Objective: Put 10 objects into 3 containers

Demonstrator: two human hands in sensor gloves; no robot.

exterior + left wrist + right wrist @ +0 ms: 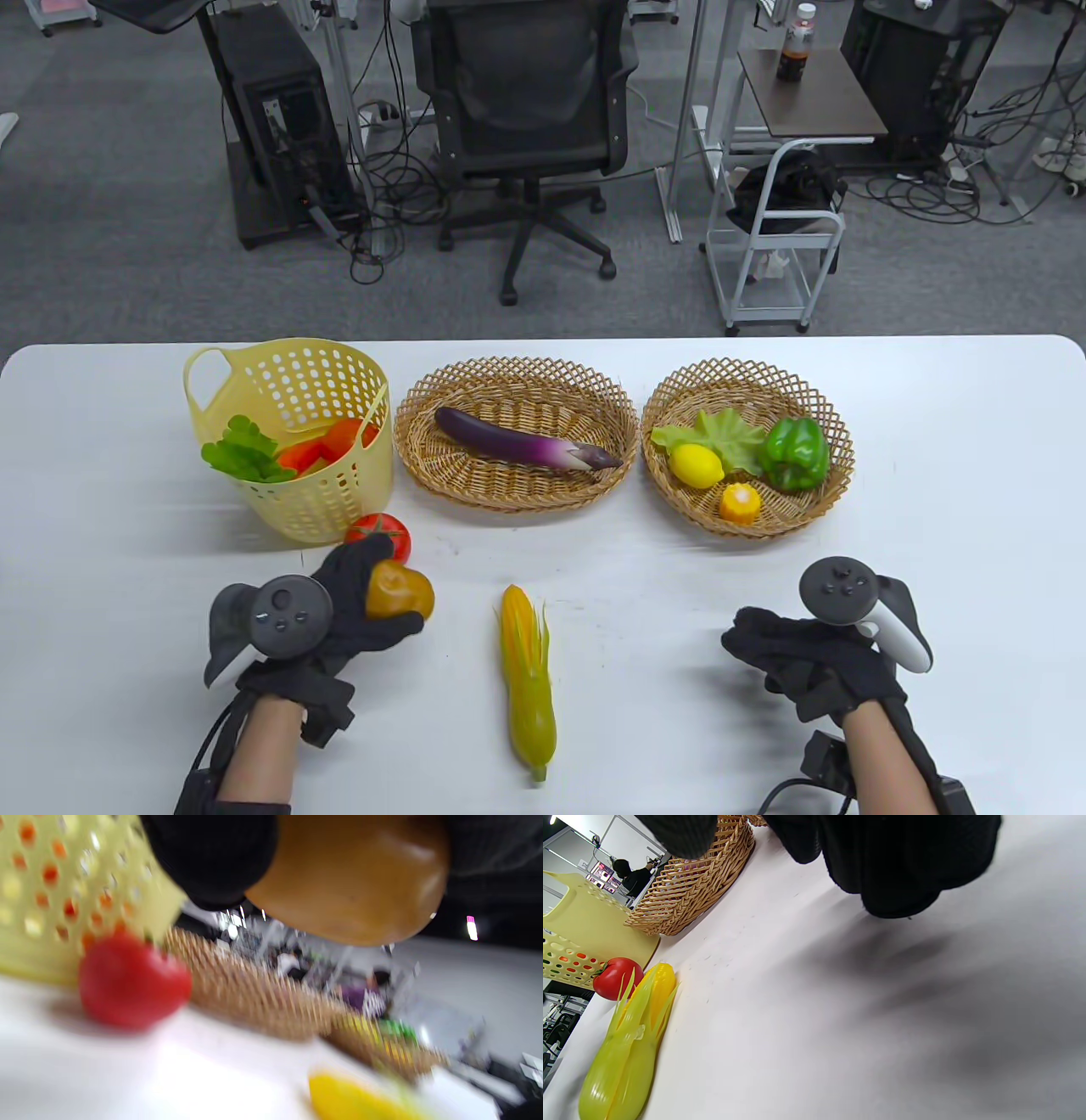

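My left hand (373, 598) grips a brown-orange round fruit (399, 590), also close up in the left wrist view (356, 878), just above the table in front of the yellow plastic basket (297, 382). A red tomato (382, 533) lies on the table just beyond that hand, against the basket. A corn cob (526, 671) lies at the front middle. My right hand (806, 658) hovers empty at the front right, fingers curled loosely. The middle wicker basket (517, 492) holds an eggplant (526, 441). The right wicker basket (747, 522) holds a lemon, a green pepper, lettuce and an orange piece.
The yellow basket holds lettuce and red-orange vegetables. The table's far edge runs behind the three containers, with an office chair and a cart beyond. In the right wrist view the corn (628, 1043) and tomato (615, 978) lie to the hand's left.
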